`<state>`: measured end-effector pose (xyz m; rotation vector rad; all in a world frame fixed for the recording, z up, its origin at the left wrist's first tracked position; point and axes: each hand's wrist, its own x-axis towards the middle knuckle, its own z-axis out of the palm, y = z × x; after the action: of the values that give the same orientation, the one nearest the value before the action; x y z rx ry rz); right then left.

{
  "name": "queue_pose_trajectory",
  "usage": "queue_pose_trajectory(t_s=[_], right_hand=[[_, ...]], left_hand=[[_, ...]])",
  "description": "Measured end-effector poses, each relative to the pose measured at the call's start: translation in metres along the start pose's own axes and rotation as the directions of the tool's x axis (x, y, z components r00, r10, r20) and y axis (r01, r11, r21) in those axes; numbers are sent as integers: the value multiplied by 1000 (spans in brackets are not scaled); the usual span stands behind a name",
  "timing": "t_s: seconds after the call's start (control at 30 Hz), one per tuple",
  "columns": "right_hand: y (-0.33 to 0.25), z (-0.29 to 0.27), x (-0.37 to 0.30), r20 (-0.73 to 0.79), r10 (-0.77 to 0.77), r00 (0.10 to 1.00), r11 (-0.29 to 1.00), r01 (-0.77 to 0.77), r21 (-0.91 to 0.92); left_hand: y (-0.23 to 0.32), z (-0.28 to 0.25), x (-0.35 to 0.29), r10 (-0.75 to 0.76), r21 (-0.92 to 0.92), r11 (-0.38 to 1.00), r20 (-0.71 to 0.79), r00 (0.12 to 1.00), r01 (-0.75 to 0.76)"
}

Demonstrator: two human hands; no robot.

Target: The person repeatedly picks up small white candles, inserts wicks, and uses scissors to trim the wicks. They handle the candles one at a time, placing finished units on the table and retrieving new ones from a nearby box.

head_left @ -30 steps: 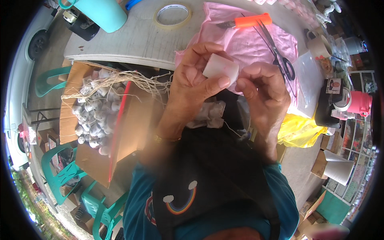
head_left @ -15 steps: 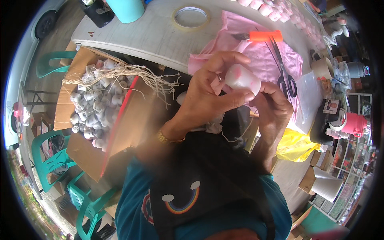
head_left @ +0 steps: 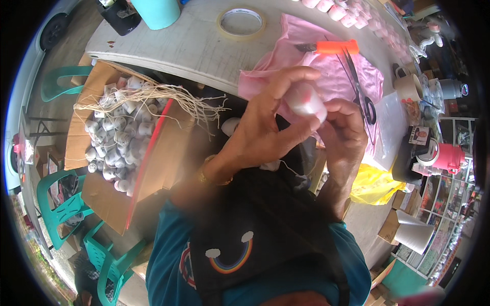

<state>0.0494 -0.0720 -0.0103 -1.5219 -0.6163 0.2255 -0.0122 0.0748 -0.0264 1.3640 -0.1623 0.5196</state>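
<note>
In front of my chest I hold a small white, rounded cup-shaped piece [head_left: 304,101] with a pink-red patch on its side. My left hand [head_left: 260,127] is closed round it, with the thumb below and the index finger arched over the top. The bent fingers of my right hand [head_left: 346,125] pinch at its right end; what exactly they grip there is hidden. Beyond my hands, a pink cloth [head_left: 326,71] lies on the table, bearing black scissors [head_left: 361,94] and an orange-handled tool [head_left: 337,47].
An open cardboard box [head_left: 102,196] on the left holds many small white pieces, with a bundle of cream strings [head_left: 153,99] across it. A tape roll [head_left: 241,23] lies on the table [head_left: 168,46]. Pink-and-white pieces [head_left: 349,19] line the far right. A yellow plastic bag [head_left: 375,183] is to the right.
The white piece has turned a little between my fingers, and my right fingers have closed in against its end. The whole view has shifted slightly.
</note>
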Motion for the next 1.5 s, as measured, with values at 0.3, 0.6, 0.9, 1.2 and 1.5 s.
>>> queue_pose_trajectory(t_s=[0.3,0.6,0.9,1.2,1.5], right_hand=[[-22,-20,22,241,-256,936,866,333,-372],[-20,-3,28,447,-312,838,716,517,-469],[-5,-12,35,109,-469,876,735,456,-501],[15,-3,20,127,-473,872,716,464,-521],[-2,-4,10,226,-580,782,581,593,-558]], left_hand=[[20,1,-2,-159,245,961,113,981,127],[12,-2,0,17,374,923,196,981,-90],[10,-2,-2,-174,116,979,27,984,169],[13,-2,-2,-436,-554,703,160,886,446],[0,6,1,-120,12,993,-10,993,120]])
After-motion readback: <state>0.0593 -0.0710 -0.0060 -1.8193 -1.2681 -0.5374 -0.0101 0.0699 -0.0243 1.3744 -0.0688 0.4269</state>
